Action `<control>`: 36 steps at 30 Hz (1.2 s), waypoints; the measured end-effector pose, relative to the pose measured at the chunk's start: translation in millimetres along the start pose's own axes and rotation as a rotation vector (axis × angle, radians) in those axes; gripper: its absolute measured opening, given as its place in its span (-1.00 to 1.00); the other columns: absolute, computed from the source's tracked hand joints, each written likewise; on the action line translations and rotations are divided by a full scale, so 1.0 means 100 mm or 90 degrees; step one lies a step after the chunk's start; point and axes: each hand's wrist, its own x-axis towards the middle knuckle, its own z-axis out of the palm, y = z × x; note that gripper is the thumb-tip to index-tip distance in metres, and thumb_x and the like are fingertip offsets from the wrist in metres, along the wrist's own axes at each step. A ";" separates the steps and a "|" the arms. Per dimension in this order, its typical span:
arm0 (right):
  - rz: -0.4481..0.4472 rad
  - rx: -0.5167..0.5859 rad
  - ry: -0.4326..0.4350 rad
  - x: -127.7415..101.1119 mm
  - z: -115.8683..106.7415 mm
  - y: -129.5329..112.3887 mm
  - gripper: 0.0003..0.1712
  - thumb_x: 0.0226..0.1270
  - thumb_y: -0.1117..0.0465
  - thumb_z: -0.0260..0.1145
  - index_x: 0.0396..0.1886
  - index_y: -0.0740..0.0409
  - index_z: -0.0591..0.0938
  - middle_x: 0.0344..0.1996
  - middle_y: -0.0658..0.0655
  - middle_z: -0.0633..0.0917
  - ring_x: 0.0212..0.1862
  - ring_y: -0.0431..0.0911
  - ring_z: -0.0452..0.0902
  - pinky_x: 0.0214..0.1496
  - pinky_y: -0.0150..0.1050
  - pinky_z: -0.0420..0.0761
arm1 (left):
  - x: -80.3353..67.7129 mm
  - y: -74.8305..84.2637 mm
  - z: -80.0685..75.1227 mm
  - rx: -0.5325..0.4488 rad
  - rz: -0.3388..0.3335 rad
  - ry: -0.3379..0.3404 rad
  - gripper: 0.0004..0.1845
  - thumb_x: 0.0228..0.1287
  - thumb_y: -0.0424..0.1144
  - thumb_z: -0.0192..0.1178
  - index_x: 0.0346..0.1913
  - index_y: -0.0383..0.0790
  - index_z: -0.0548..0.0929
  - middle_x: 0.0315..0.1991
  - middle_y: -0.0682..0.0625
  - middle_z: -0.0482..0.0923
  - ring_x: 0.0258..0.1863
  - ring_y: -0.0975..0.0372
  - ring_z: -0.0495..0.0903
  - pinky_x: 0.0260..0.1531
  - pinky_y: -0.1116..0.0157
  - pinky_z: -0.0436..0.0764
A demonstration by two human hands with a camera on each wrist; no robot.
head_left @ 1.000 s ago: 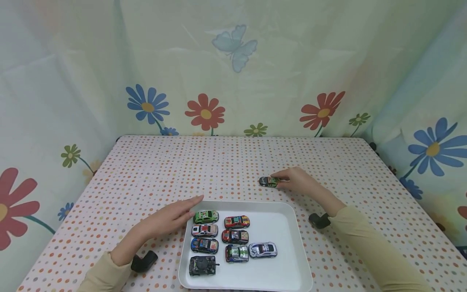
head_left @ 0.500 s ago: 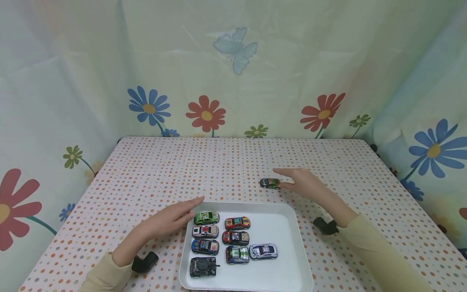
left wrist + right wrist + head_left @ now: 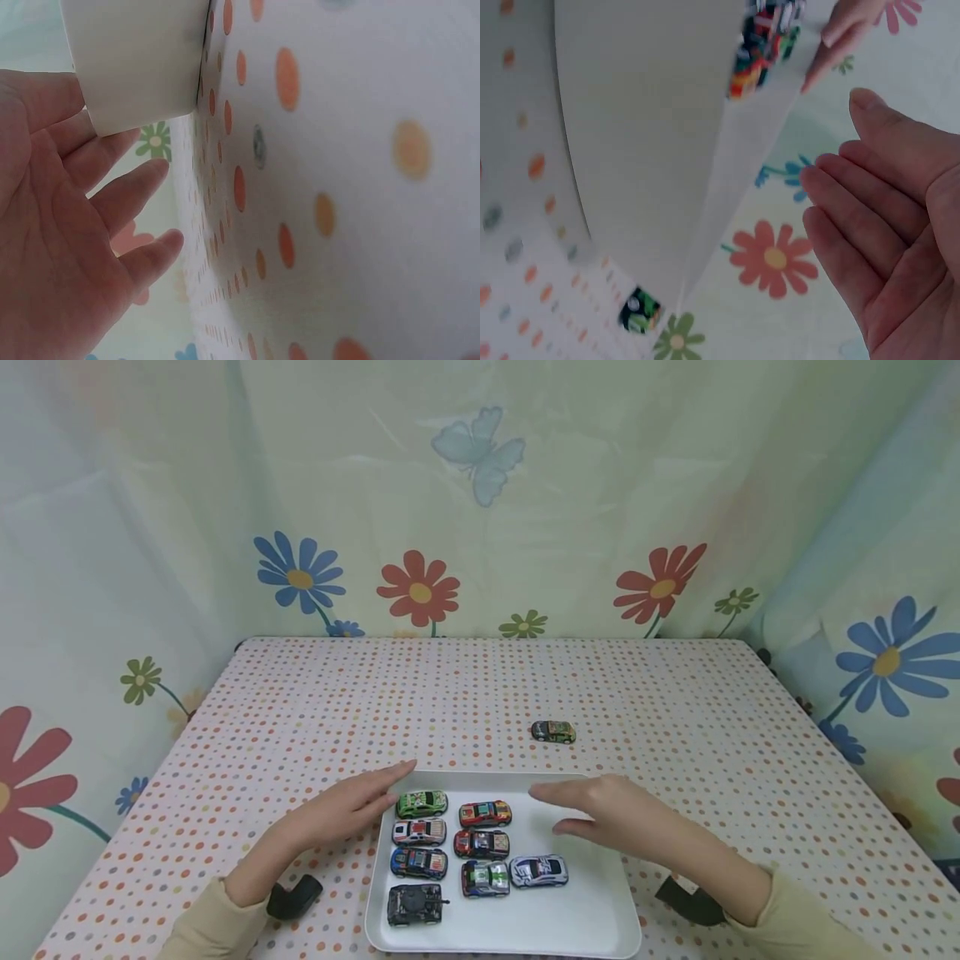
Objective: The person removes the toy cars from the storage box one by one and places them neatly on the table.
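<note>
One toy car (image 3: 553,732) sits alone on the dotted table (image 3: 300,710), just beyond the white tray's (image 3: 592,910) far edge; eight cars, it seems, are left inside. The right hand (image 3: 600,814) hovers flat and empty over the tray; the left hand (image 3: 345,810), fingers straight, rests at its near-left corner.

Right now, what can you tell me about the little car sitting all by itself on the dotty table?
The lone toy car is small and dark, with green and orange markings on its body. It looks like painted metal or plastic. It sits on its wheels, side-on to the head camera, on the dotted tablecloth just beyond the far edge of the white tray. Nothing touches it; the right hand hovers over the tray, away from it.
</note>
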 end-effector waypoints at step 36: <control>-0.001 0.004 -0.049 -0.14 0.41 -0.06 -0.58 -0.04 0.30 0.47 -0.09 0.16 0.68 -0.17 0.04 0.70 -0.13 -0.12 0.62 -0.13 -0.35 0.60 | -0.01 0.00 0.00 -0.003 -0.018 -0.002 -0.47 0.50 -0.15 -0.14 0.46 -0.13 0.11 0.41 0.00 0.09 0.35 0.14 0.09 0.28 0.10 0.14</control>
